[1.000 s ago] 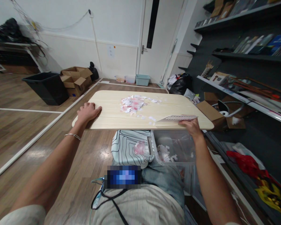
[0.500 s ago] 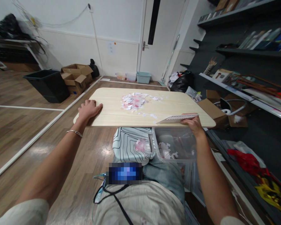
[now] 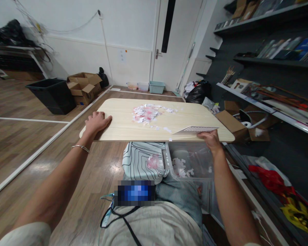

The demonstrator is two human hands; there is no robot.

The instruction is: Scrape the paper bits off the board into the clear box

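Observation:
My left hand [image 3: 96,123] lies over the left side of a pale wooden tabletop [image 3: 118,119], its thumb apart and fingers bent on the surface. Pinched in my right hand [image 3: 210,137], near the front right edge, is a thin card with a row of slot-like stripes [image 3: 195,130], tilted with its lower edge against the wood. Beyond the card sits a heap of white and pink paper scraps [image 3: 146,113], with loose bits trailing toward the front edge. Below that edge, a clear plastic bin [image 3: 195,174] holds some white scraps.
A patterned cloth [image 3: 136,160] with a pink patch covers my lap left of the bin. Shelving [image 3: 259,65] and an opened cardboard box [image 3: 231,119] stand on the right. On the left floor are a black bin [image 3: 52,97] and cardboard boxes [image 3: 84,85].
The card in my right hand has shifted slightly left, and a white scrap now shows at the tabletop's front edge. My left hand stays in place on the wood.

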